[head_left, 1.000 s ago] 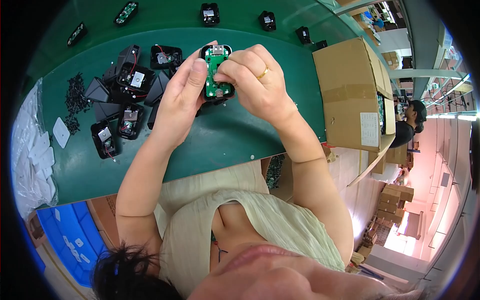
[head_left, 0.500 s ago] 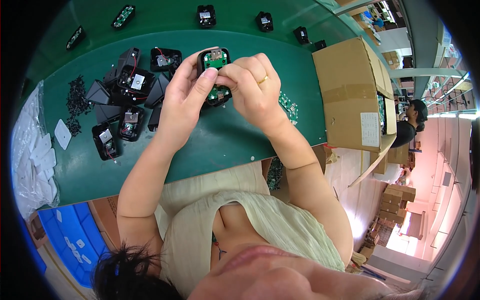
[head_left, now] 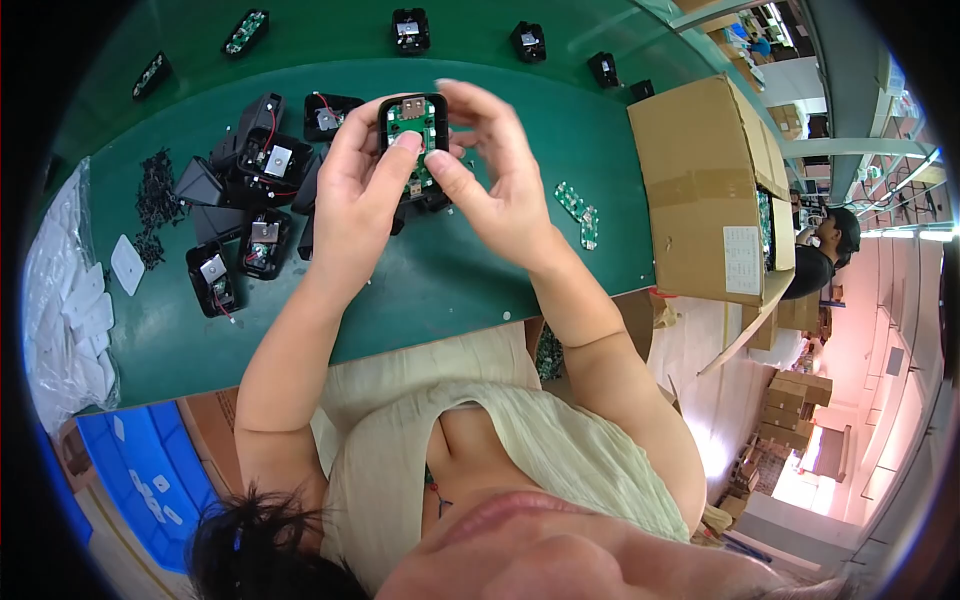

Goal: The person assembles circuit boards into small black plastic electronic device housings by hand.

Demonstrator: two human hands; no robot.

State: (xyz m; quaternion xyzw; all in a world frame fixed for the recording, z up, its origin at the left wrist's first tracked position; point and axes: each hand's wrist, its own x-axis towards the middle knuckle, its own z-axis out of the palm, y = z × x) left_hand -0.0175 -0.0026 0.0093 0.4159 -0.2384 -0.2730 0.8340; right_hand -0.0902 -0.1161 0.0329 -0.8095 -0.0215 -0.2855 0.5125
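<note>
My left hand [head_left: 365, 170] is wrapped round a black plastic housing [head_left: 444, 112], its thumb pressed on the green circuit board [head_left: 425, 118] that lies inside. A metal connector sits at the board's far end. On the right side of the housing, my right hand [head_left: 505, 180] has its fingers apart and slightly blurred. Its thumb tip touches the near right edge of the housing. Beneath my hands another dark part shows only partly. Left of my hands lies a pile of similar black housings [head_left: 262, 232] with metal blocks and red wires.
Loose circuit boards [head_left: 578, 215] lie to the right, before a cardboard box [head_left: 695, 190]. Small black parts [head_left: 155, 205] and a plastic bag of white plates [head_left: 75, 320] lie at left. Several housings [head_left: 410, 32] line the far side. A person [head_left: 835, 245] sits beyond the box.
My right hand has gone from closed fingers over the board to spread fingers beside the housing. The housing has shifted slightly left, and the board shows more fully.
</note>
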